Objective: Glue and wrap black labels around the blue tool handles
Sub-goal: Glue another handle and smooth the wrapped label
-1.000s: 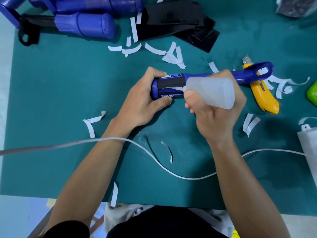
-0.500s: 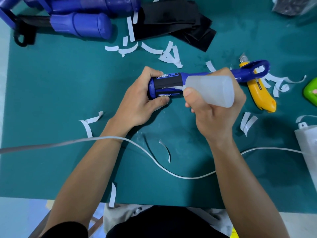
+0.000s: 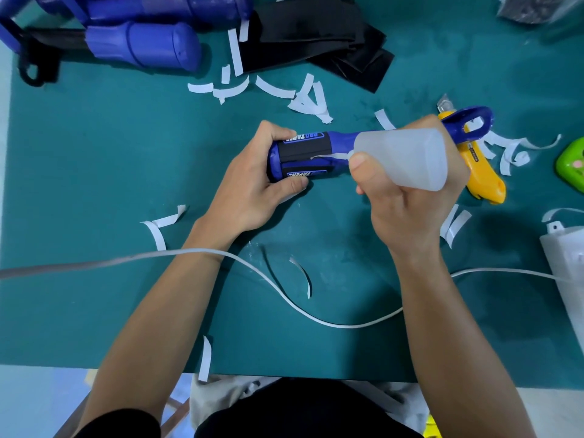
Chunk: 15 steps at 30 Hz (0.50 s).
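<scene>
Head view, looking down on the green counter (image 3: 94, 172).

- Your left hand (image 3: 252, 184) grips the butt end of the blue tool handle (image 3: 343, 140), fingers curled over the top and thumb pressed against the near side. The handle lies roughly level, at the middle of the counter.
- A black label (image 3: 301, 150) sits around the thick part of the handle, just beside your left fingertips. Blue lettered bands show along its upper and lower edges.
- Your right hand (image 3: 407, 210) is clenched around a translucent glue bottle (image 3: 407, 159), thumb on the near side close to the neck. The nozzle points left, onto the handle at the label's right edge. Whether glue is coming out is too small to tell.
- The handle's looped end (image 3: 474, 124) pokes out past your right hand, above a yellow utility knife (image 3: 483, 181) lying on the counter.
- Far left: more blue tools (image 3: 142, 42) piled together. Beside them, a stack of black labels (image 3: 316, 39).
- White backing strips (image 3: 308, 101) are scattered across the counter, most of them near the stack and the knife.
- A white cable (image 3: 316, 317) crosses your left forearm, passes under the right one and runs to a white box (image 3: 565, 267) at the right edge.
- A green object (image 3: 572, 165) sits at the far right, cut off by the frame.
</scene>
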Each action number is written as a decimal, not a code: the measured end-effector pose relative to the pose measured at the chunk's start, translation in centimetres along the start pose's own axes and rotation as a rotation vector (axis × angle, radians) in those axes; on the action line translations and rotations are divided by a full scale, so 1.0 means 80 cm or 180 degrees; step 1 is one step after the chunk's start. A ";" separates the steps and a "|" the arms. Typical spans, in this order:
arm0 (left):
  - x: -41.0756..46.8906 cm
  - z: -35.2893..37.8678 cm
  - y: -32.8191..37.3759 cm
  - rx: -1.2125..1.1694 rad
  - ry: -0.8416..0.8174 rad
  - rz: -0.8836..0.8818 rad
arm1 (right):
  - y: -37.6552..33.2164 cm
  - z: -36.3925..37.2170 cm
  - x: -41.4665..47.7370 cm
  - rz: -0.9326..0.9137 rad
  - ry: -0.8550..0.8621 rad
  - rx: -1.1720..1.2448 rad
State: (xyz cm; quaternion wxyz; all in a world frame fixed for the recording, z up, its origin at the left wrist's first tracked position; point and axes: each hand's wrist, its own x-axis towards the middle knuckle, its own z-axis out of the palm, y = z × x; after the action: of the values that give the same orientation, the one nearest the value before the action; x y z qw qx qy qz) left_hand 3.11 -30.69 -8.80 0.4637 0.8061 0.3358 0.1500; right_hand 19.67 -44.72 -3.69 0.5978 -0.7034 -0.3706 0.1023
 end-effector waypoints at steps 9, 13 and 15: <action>0.001 0.001 -0.002 -0.0006 -0.0015 0.0010 | -0.003 -0.008 0.004 -0.0067 0.0106 -0.0114; 0.000 0.000 -0.002 -0.0012 -0.0019 -0.0010 | -0.004 -0.008 0.005 -0.0150 0.0154 -0.0116; 0.001 0.000 -0.002 -0.0017 -0.0015 -0.0006 | -0.004 -0.010 0.005 -0.0152 0.0183 -0.0103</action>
State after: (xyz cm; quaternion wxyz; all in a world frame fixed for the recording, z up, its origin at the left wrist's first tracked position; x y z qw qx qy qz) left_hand 3.08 -30.61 -8.94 0.4667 0.8048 0.3352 0.1485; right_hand 20.34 -45.07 -3.05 0.5991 -0.7066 -0.3715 0.0618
